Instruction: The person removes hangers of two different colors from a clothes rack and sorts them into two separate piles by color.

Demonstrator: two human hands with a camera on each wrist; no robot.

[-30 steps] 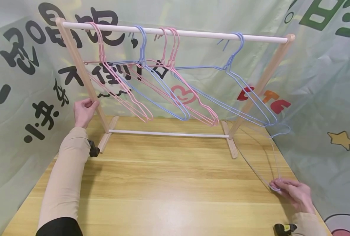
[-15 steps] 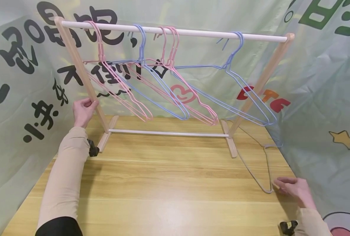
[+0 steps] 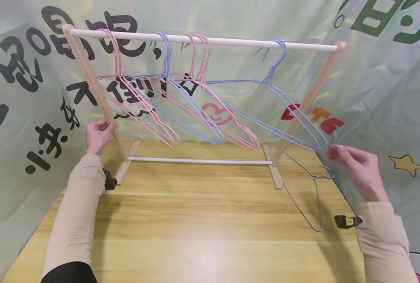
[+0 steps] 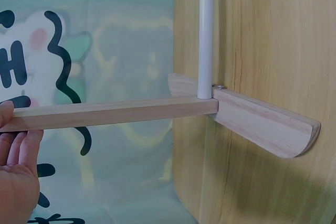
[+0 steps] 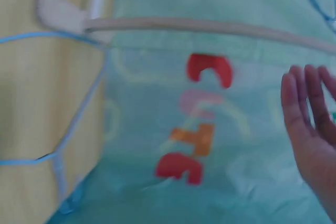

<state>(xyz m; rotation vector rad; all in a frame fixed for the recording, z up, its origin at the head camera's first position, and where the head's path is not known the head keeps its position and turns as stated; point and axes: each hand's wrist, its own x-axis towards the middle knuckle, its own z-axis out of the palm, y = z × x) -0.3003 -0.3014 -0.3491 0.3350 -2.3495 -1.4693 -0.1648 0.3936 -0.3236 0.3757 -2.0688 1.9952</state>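
My left hand (image 3: 98, 136) holds the left wooden post (image 3: 89, 74) of a hanger rack. In the left wrist view the thumb lies over that post and the fingers under it. To the right of the rack, my right hand (image 3: 360, 169) is raised in the air with nothing in it; the right wrist view shows its fingers (image 5: 312, 95) fairly straight. Near its fingertips hang blue wire hangers (image 3: 269, 76) on the white top bar (image 3: 227, 41). Another blue hanger (image 3: 317, 230) lies on the table below, partly behind the rack's right foot (image 3: 275, 177).
Farther left on the bar hang pink hangers (image 3: 118, 68), blue hangers (image 3: 166, 67) and more pink hangers (image 3: 201, 74). A lower white rod (image 3: 199, 160) joins the feet. Printed cloth (image 3: 383, 106) stands around the wooden table (image 3: 196, 220).
My right hand has let go of the blue hanger, which now lies flat on the table, and has risen toward the hanging blue hangers. The left hand stays on the post.
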